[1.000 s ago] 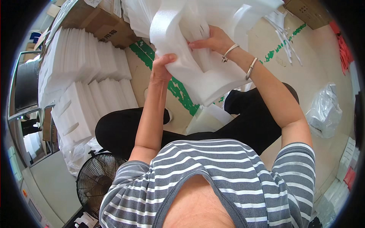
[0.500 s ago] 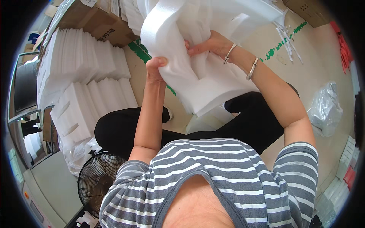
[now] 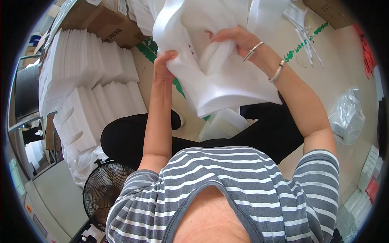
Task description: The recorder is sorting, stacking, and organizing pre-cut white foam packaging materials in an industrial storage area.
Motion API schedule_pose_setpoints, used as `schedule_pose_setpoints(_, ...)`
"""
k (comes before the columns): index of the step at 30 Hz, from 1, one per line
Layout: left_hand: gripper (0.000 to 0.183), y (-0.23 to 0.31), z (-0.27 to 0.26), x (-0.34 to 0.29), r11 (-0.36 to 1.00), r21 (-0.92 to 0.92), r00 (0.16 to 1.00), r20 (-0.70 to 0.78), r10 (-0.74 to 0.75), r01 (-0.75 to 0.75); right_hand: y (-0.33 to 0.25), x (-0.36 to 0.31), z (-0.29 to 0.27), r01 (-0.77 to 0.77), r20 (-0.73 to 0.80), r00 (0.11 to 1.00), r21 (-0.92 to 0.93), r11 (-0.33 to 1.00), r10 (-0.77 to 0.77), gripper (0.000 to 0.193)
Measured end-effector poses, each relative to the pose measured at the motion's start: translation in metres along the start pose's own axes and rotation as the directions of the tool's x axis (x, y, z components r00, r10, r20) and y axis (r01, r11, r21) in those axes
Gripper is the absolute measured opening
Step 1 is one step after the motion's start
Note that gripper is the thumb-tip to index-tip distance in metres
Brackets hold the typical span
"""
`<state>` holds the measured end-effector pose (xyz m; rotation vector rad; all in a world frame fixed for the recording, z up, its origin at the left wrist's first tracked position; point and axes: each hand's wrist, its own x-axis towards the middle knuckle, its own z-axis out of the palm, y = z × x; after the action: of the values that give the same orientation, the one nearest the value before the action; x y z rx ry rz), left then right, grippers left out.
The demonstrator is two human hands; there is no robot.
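Observation:
A large white foam sheet (image 3: pixel 235 87) hangs in loose folds in front of me, above my lap. My left hand (image 3: pixel 164 65) grips its left side, with the thumb on top and the fingers hidden behind the foam. On the right, my right hand (image 3: pixel 235 38) is closed around a bunched fold near the middle of the sheet; its fingertips are partly out of sight. Two metal bangles (image 3: pixel 276 71) circle my right wrist. Under the sheet's lower edge, a piece of pale foam (image 3: pixel 223 126) lies between my legs.
Tall stacks of white foam sheets (image 3: pixel 95 60) stand at the left, beside a cardboard box (image 3: pixel 91 22). A black fan (image 3: pixel 106 190) sits at the lower left. Clear plastic bags (image 3: pixel 347 117) lie on the right, and thin white foam strips (image 3: pixel 310 46) on the floor at the far right.
My right hand has moved up and to the right, spreading the folds. My left hand has risen slightly. The sheet's lower edge has shifted and flattened out.

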<state>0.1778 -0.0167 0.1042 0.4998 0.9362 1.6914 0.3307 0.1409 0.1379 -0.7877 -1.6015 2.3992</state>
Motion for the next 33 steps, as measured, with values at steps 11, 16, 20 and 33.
schedule_pose_setpoints(11, 0.042, -0.014, -0.044, 0.011, 0.993, 0.121, 0.931, -0.363, 0.041, 0.003, -0.042, -0.037, -0.013, -0.080, 0.297, 0.954, 0.133, 0.988, 0.037, 0.020)
schedule_pose_setpoints(16, 0.043, -0.002, -0.066, 0.008, 0.974, 0.229, 0.860, -0.496, 0.115, 0.001, -0.092, -0.057, -0.049, -0.223, 0.530, 0.848, 0.341, 0.913, 0.009, 0.040)
schedule_pose_setpoints(20, 0.051, -0.023, -0.089, 0.025, 0.869, 0.494, 0.807, -0.523, 0.274, 0.026, -0.092, -0.044, -0.053, 0.394, -0.072, 0.919, 0.217, 0.893, -0.388, 0.050)
schedule_pose_setpoints(33, 0.069, -0.060, -0.068, 0.045, 0.296, 0.851, 0.868, -0.482, 0.118, 0.433, -0.198, 0.134, 0.183, 0.724, 0.169, 0.513, -0.612, 0.318, -0.842, 0.031)
